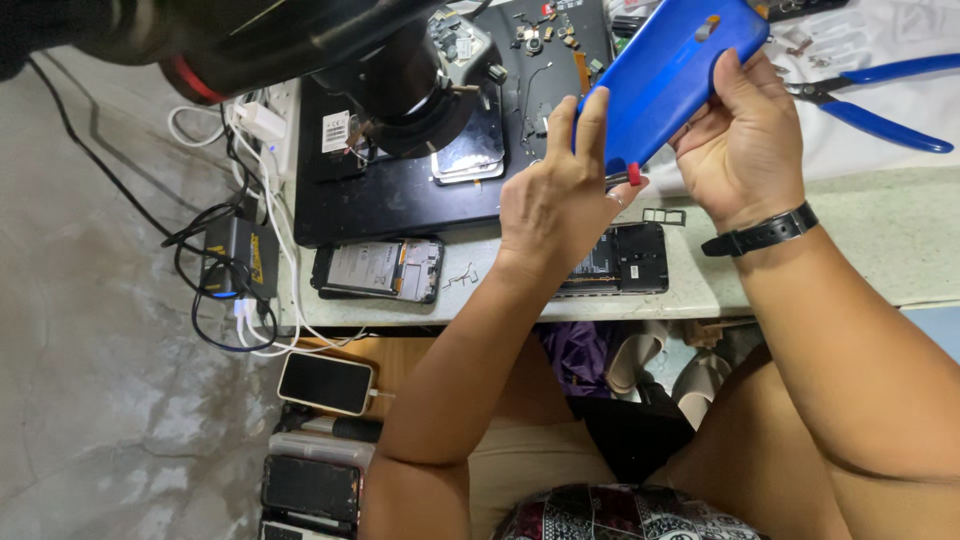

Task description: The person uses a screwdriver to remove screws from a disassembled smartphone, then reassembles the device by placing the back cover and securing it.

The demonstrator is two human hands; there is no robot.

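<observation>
Both hands are gripping a blue phone cover (665,75) at the upper right of the frame: left hand (555,200) fingers clasping its lower edge, right hand (745,140) fingers wrapping its side, above the desk (880,240).

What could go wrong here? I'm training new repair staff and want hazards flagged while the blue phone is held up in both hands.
The blue phone is held above the bench by the left hand and right hand; a slip might drop it onto the opened phone below. The loose tiny parts on the black mat could be knocked away. The opened phone near the bench edge could get nudged off.
</observation>
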